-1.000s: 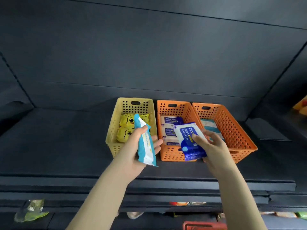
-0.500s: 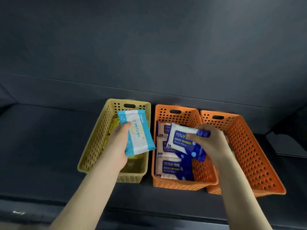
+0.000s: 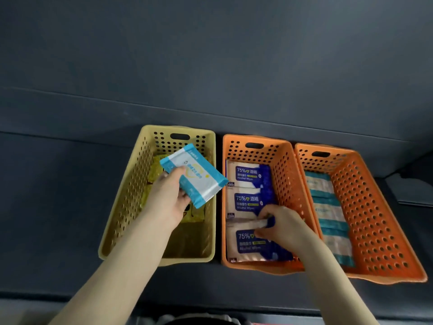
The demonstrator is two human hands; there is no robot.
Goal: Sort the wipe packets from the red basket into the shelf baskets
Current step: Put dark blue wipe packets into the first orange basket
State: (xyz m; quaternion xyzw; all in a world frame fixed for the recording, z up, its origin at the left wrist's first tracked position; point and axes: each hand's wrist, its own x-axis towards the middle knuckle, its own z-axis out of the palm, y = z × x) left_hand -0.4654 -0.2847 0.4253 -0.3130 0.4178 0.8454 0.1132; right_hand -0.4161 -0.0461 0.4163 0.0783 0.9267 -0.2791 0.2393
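While my right hand presses down in the middle orange basket, its fingers grasp a blue-and-white alcohol wipe packet lying at the near end of a row.
Item: two more packets of the same kind behind it, flat, touching end to end.
Item: my left hand, clasping a light-blue wipe packet tilted above the yellow basket; yellow packets inside, partly hidden.
Item: right orange basket, touching the middle one, holding teal-striped packets.
All three baskets sit on a dark shelf.
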